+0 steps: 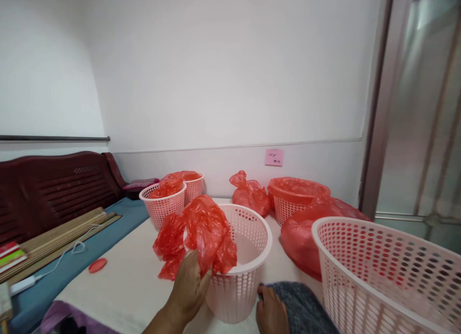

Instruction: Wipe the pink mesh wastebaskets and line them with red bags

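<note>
Far left: wooden sofa (65, 185), thin slats (72, 245) laid lengthwise on the blue seat. Red disc (97, 265) laid flat on the pale-covered bench (118, 286), well apart from the baskets. Behind, two rear baskets are seen close together, a front one (165, 211) and a back one (193, 190), both upright with red film at the top; probably parked there to leave the near side open.

Next, left hand (192, 281): grip closed, red bag (209, 233) pinched near its lower edge between thumb and fingers. Bag is held at the left rim of the middle basket (235, 295), partly over the opening; held bunched, likely so the slippery film is controlled. Crumpled, no firm long axis: bulk is spread crosswise, rounded bulge pointing up, loose folds drooping left and toward the basket. Middle basket is stood upright, mouth up, axis vertical, centred in front of the wearer, likely for easy reach.

Right of it, tied bag (251, 202) at the back, knot up. Right hand (272, 310) is placed low by the basket and dark cloth (302, 305); fingers curled, whether anything is gripped cannot be told. Then lined basket (287, 210), bulging bag (302, 240) lying in front, large basket (338, 281) nearest, mouth up.
</note>
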### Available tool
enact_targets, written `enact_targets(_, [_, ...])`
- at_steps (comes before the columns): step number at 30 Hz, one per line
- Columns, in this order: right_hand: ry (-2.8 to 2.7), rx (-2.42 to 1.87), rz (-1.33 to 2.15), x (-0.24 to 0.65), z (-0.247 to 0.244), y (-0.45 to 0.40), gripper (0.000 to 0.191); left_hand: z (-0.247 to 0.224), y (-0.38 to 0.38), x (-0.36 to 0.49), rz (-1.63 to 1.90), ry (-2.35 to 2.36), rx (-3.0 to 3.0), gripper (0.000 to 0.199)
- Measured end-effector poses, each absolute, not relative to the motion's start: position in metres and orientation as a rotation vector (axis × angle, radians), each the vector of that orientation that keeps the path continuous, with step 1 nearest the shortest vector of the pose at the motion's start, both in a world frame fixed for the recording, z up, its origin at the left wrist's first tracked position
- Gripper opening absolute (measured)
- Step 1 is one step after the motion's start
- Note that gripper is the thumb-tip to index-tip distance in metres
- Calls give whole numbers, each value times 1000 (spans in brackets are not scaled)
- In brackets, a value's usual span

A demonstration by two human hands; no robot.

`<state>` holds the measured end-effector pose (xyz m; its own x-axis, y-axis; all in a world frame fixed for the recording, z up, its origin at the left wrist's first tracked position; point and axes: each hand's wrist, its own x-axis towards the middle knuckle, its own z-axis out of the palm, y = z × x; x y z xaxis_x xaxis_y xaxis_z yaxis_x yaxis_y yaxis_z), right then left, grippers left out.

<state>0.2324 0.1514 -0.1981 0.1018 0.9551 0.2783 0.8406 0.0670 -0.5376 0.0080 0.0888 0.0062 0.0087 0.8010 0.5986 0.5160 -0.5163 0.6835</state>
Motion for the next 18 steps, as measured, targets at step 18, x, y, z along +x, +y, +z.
enact_targets(18, [-1717,-1507,477,249,-206,142,36,-3,78,-12,1630,1214,2607,27])
